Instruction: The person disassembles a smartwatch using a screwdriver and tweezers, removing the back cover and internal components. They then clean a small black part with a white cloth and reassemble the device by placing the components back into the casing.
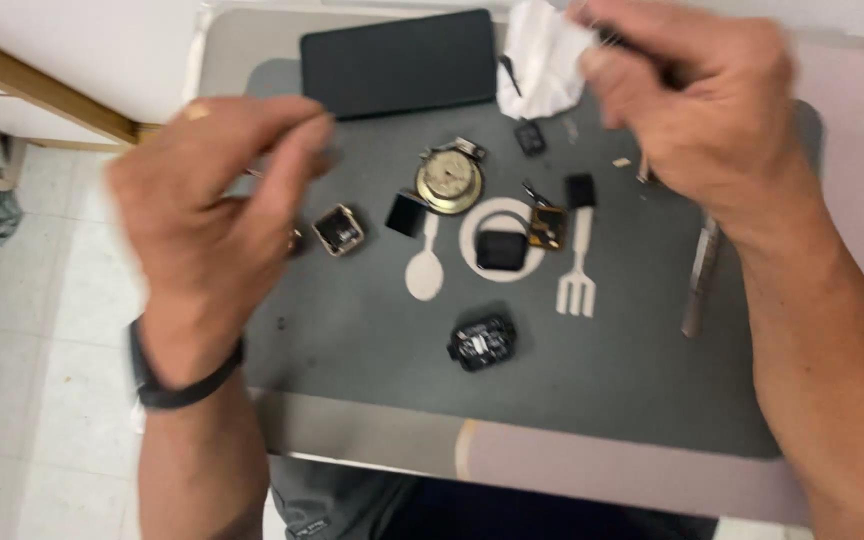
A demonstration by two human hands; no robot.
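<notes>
1. The white tissue point(544, 55) sits at about 12 o'clock on the dark grey mat point(372, 350), pinched at its right edge by the right hand point(687, 105).
2. The right hand reaches in from 3 o'clock, forearm angled down toward 5 o'clock, back of the hand up and knuckles bent. Its fingers are curled closed around the tissue and a dark slim object that is too blurred to identify.
3. The left hand point(217, 215) rises from 7 o'clock, wrist cocked, with a black band point(187, 385) around the wrist. Thumb and forefinger are pressed together at the tip near 10 o'clock; motion blur hides whether anything small lies between them.
4. Just beside the left hand, at 9 o'clock of the mat's middle, lies a small square watch case point(339, 229).
5. At the centre are a round brass-coloured watch body point(449, 180), a black square part point(500, 250) inside a white printed ring, and printed spoon and fork shapes.
6. A black module point(482, 342) lies at 6 o'clock, a dark flat tablet-like slab point(399, 62) at 11 o'clock, and a metal tool point(700, 275) at 3 o'clock.
</notes>
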